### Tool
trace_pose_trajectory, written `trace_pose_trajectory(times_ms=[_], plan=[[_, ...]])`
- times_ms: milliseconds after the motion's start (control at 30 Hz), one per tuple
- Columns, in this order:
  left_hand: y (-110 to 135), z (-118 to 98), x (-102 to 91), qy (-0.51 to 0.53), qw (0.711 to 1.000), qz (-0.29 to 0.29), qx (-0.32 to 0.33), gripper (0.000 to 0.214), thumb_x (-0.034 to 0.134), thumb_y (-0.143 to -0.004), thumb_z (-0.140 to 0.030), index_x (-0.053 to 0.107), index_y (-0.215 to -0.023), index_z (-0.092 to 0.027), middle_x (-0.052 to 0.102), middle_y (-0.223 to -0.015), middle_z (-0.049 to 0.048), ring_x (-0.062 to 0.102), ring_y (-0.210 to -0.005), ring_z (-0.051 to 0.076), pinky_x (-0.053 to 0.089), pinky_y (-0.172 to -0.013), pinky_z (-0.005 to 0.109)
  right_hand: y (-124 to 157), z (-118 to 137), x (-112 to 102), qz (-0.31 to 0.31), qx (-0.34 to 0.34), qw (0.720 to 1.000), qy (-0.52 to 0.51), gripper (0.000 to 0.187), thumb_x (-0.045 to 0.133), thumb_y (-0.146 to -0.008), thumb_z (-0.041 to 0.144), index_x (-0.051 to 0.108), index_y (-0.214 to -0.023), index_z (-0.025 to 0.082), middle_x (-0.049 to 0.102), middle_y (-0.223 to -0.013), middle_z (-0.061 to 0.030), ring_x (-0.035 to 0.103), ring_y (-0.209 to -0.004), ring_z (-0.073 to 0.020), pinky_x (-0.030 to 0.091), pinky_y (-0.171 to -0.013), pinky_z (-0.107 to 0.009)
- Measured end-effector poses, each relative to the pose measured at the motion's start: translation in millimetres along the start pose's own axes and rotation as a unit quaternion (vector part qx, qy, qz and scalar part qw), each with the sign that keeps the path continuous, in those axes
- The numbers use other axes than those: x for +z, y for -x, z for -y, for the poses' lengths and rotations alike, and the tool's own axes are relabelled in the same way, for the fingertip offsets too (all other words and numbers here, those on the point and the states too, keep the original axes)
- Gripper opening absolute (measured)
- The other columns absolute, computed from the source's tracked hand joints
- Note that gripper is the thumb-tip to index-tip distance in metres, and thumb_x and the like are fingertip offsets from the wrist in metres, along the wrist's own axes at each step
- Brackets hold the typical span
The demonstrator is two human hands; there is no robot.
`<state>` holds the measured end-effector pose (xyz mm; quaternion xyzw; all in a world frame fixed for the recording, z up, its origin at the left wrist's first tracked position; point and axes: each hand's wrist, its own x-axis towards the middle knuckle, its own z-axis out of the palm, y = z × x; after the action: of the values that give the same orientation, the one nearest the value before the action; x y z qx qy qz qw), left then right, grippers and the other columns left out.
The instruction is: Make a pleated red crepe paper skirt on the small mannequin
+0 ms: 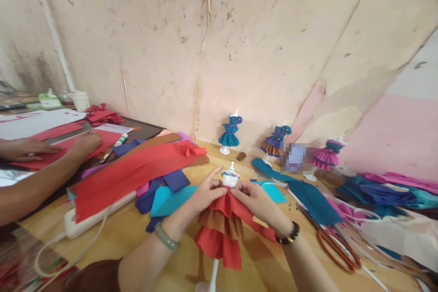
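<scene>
A small white dress-form stand (230, 179) stands in front of me, with a decorated band round its top and a tiered skirt (222, 248) of red and brown material below. My left hand (210, 196) pinches the gathered upper edge of a red strip (227, 203) against the left side of the form's waist. On the opposite side, my right hand (251, 198) has its fingers closed on the same strip, whose loose tail (265, 230) runs off beneath my right wrist. Both sets of fingertips are partly hidden in the folds.
Along the wall stand three dressed forms (228, 132), with a pixelated patch among them. Orange-handled scissors (338, 251) and a teal strip (313, 200) lie right. Red sheets (133, 173) cover a white power strip (70, 223) left. Another person's hands (85, 143) rest on red material.
</scene>
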<state>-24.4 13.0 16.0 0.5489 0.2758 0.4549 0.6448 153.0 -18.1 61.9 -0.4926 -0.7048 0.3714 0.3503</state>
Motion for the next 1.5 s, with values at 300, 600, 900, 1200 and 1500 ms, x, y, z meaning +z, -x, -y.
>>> trace_pose_trajectory(times_ms=[300,600,900,1200,1500], plan=[[-2.9,22.5,6.5,0.023,0.998,-0.044,-0.050,0.092,0.078,-0.070,-0.034,0.035,-0.150,-0.016,0.067,-0.083,0.0014,0.063,-0.078,0.017,0.045,-0.072,0.029,7.2,-32.8,12.4,-0.063,0.046,0.994,-0.075,0.054,0.065,-0.073,0.071,0.057,-0.070,0.018,0.057,-0.066,0.0016,0.047,-0.061,-0.0126,0.037,-0.057,-0.025],[-11.1,20.8,-4.8,0.059,0.993,-0.095,-0.042,0.102,0.080,-0.065,-0.032,0.030,-0.152,-0.014,0.069,-0.085,0.0033,0.065,-0.079,0.020,0.047,-0.073,0.030,-8.8,-21.9,4.1,-0.020,0.096,0.988,-0.116,0.060,0.062,-0.071,0.078,0.049,-0.062,0.020,0.042,-0.055,0.0053,0.032,-0.051,-0.0092,0.022,-0.048,-0.026],[1.8,-4.1,1.1,0.021,0.994,-0.102,-0.013,0.095,0.078,-0.069,-0.033,0.032,-0.150,-0.015,0.063,-0.080,0.0000,0.060,-0.074,0.016,0.043,-0.067,0.027,-4.0,-3.8,4.4,0.020,0.071,0.988,-0.137,0.052,0.078,-0.064,0.066,0.062,-0.075,0.017,0.059,-0.065,0.0030,0.045,-0.056,-0.0096,0.032,-0.054,-0.024],[3.9,-3.9,5.7,-0.026,0.995,-0.089,0.021,0.091,0.075,-0.073,-0.036,0.032,-0.150,-0.013,0.059,-0.072,-0.0028,0.054,-0.067,0.013,0.039,-0.063,0.025,4.7,1.0,-0.7,0.015,0.084,0.978,-0.191,0.047,0.077,-0.070,0.062,0.068,-0.082,0.018,0.067,-0.071,0.0010,0.054,-0.060,-0.0105,0.041,-0.057,-0.024],[4.0,-5.7,10.1,-0.043,0.994,-0.096,0.017,0.091,0.075,-0.071,-0.037,0.033,-0.148,-0.009,0.058,-0.068,-0.0043,0.050,-0.061,0.011,0.035,-0.059,0.024,6.5,0.8,2.2,0.000,0.058,0.982,-0.178,0.043,0.078,-0.071,0.060,0.071,-0.080,0.018,0.066,-0.069,0.0011,0.053,-0.060,-0.0101,0.041,-0.057,-0.023]])
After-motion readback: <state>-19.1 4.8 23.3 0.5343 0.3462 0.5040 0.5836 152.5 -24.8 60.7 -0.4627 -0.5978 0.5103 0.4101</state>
